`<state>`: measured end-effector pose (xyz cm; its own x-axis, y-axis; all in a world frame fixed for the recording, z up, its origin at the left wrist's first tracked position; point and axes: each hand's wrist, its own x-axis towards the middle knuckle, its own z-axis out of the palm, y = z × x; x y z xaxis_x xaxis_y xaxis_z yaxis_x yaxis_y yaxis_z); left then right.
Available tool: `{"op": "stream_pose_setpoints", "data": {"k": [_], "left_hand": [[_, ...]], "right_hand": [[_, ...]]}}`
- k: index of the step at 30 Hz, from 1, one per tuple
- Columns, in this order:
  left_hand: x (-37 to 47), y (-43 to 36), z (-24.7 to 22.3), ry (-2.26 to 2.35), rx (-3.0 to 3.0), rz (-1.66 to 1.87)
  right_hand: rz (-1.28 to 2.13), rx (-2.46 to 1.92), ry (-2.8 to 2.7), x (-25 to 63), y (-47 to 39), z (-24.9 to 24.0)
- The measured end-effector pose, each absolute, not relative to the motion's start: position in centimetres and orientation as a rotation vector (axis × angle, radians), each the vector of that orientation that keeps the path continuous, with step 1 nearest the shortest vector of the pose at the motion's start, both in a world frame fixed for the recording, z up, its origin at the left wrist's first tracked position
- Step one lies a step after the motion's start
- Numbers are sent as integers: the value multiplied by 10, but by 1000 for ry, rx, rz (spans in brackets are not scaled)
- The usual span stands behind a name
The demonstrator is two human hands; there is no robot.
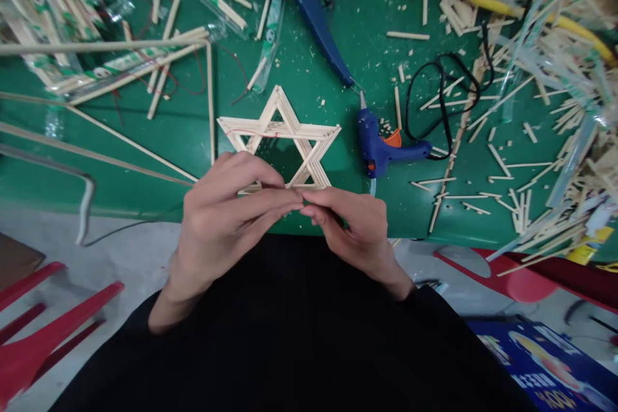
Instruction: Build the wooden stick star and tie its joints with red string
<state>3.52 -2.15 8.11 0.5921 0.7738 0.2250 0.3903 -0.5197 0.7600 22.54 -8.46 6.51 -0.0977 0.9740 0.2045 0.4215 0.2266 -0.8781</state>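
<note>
A six-pointed star of stacked wooden sticks (309, 131) lies on the green tabletop, close to the table's near edge. My left hand (232, 206) and my right hand (350, 219) meet just in front of its lower side, covering part of it. Thumb and fingertips of both hands are pinched together, tip to tip. Whatever is between them is too small or hidden to make out. To the right of the star lies a blue glue gun (379, 138) with an orange trigger, its nozzle pointing away from me.
A blue-handled cutting tool (318, 26) lies behind the star. Loose sticks (521, 206) and plastic wrappers litter the right; wrapped sticks (48, 6) fill the back left. A long stick frame (210, 96) stands at left. Red stools (58, 335) flank me below the green table (159, 148).
</note>
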Motion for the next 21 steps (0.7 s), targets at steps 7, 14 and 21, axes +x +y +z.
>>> {"op": "stream_pose_setpoints", "data": {"k": [7,14,21], "left_hand": [[30,-14,81,1005,2399,641],[31,-5,77,1060,2772,570],[34,-4,75,1092,2748,568]], "right_hand": [[675,-1516,-1670,222,-87,63],[438,-1677,-1842,220,-87,62],[381,-1749,-1955,221,-84,67]]}}
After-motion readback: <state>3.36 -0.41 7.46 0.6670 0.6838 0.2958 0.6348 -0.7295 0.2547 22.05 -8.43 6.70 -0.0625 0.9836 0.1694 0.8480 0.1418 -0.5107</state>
